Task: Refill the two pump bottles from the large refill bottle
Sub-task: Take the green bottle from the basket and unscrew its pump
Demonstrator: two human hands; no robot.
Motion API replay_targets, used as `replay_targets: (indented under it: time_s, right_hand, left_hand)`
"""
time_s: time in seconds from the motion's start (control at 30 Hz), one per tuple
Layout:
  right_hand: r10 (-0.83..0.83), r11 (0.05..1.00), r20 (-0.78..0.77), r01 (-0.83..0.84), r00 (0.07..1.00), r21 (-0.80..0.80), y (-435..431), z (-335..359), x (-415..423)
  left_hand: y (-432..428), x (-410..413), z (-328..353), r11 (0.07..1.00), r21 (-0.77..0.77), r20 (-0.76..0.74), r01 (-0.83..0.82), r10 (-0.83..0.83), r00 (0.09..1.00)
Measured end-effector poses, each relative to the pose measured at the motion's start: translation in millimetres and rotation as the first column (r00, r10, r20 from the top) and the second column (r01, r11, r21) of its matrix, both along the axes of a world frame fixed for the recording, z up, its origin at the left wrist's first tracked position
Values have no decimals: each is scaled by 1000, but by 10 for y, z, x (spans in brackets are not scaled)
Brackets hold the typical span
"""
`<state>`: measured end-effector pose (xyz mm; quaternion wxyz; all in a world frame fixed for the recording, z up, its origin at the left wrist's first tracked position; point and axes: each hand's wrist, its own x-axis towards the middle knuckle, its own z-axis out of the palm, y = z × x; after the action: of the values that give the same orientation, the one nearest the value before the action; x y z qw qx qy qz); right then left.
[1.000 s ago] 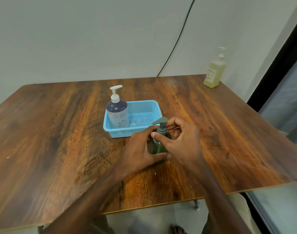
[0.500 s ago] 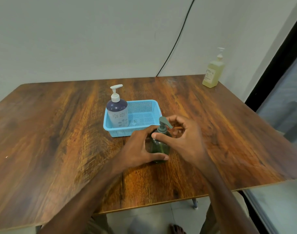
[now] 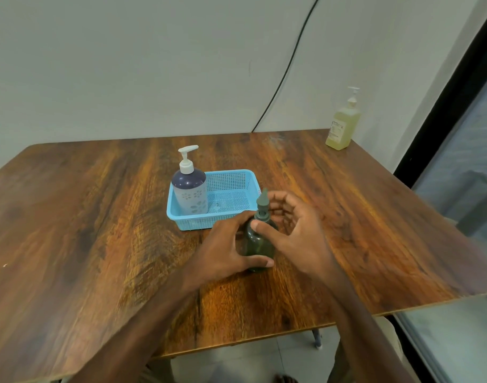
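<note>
1. A wooden table point(image 3: 71, 217) fills most of the view, set against a pale wall.
2. Left of centre, a blue basket point(image 3: 238, 172) sits on the table. A purple pump bottle point(image 3: 189, 192) with a white pump stands upright in its left end.
3. Just in front of the basket's right corner, the left hand point(image 3: 225, 252) grips the body of the green pump bottle point(image 3: 257, 244). Its thumb lies across the lower front and its fingers wrap round the far side.
4. The green pump bottle stands upright on the table between the two hands, its pump head on top.
5. The right hand point(image 3: 297, 241) closes on the top of the same bottle. Its thumb presses on the shoulder just below the collar and its fingers curl behind the pump. Whether those fingers touch the pump I cannot tell.
6. A black cable point(image 3: 286, 73) runs down the wall to the table's far edge.
7. At the far right corner, well apart from the hands, a yellow bottle point(image 3: 342, 128) with a pale pump stands upright.
</note>
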<state>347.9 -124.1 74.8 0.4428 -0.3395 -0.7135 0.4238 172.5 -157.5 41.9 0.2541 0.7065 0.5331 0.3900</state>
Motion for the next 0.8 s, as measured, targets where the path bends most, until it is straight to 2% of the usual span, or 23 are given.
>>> replay_targets:
  time_s: [0.13, 0.33, 0.5, 0.63, 0.73, 0.8]
  right_hand:
    - [208, 966, -70, -216, 976, -140, 42, 0, 101]
    - [-33, 999, 35, 33, 999, 2, 25, -12, 24]
    - [162, 983, 5, -161, 987, -89, 77, 44, 146]
    - [31, 999, 121, -30, 992, -10, 24, 43, 91]
    - [-40, 999, 84, 37, 996, 28, 11, 10, 47]
    - [22, 1000, 43, -21, 999, -21, 30, 23, 85]
  left_hand:
    - [1, 2, 0, 1000, 7, 12, -8, 8, 1000]
    - [4, 3, -2, 1000, 22, -4, -9, 9, 1000]
    - [9, 9, 1, 1000, 15, -5, -4, 4, 1000]
    - [20, -1, -21, 1000, 11, -14, -3, 3, 1000]
    - [14, 0, -23, 1000, 17, -16, -5, 5, 1000]
    - [13, 5, -16, 1000, 14, -8, -4, 4, 1000]
